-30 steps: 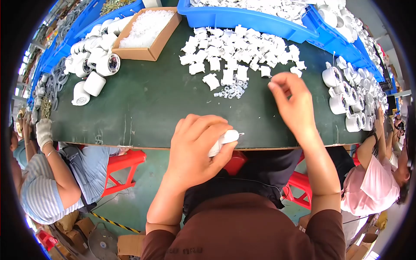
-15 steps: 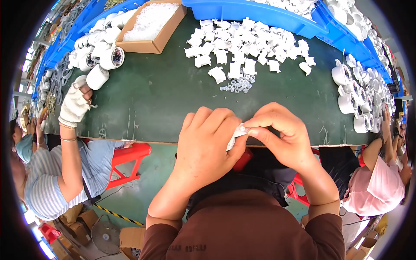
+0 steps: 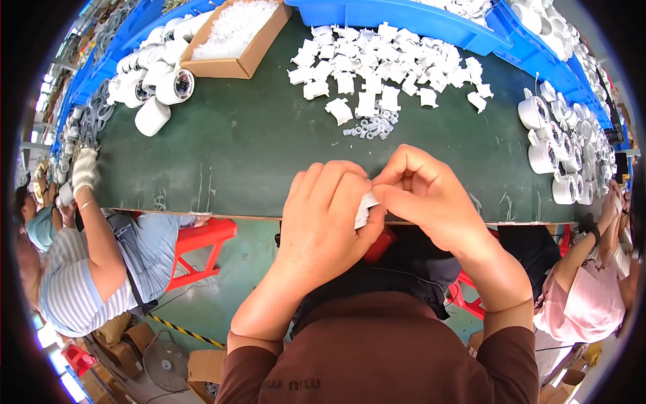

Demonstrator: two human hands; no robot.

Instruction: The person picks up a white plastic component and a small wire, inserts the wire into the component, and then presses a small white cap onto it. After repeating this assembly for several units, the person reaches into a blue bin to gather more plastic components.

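My left hand (image 3: 325, 219) is closed round a small white plastic part (image 3: 364, 209), whose edge shows between thumb and fingers. Touching its far end, my right hand (image 3: 425, 195) has thumb and forefinger pinched together; what sits between those fingertips, if anything, is hidden. Both hands are over the table's near edge, in front of my body. Beyond them on the green table lies a small group of translucent rings (image 3: 374, 126). Behind the rings spreads a heap of white plastic parts (image 3: 387, 64).
A cardboard box (image 3: 248, 62) of translucent pieces stands at the back left, beside white cylindrical housings (image 3: 153, 116). More round white housings (image 3: 542, 158) are at the right. Blue bins (image 3: 404, 21) line the back. Co-workers sit on both sides, one near a red stool (image 3: 200, 250).
My right hand has shifted slightly up, its fingers more curled at the white part. The left co-worker's gloved hand has drawn back from the housings toward the far left.
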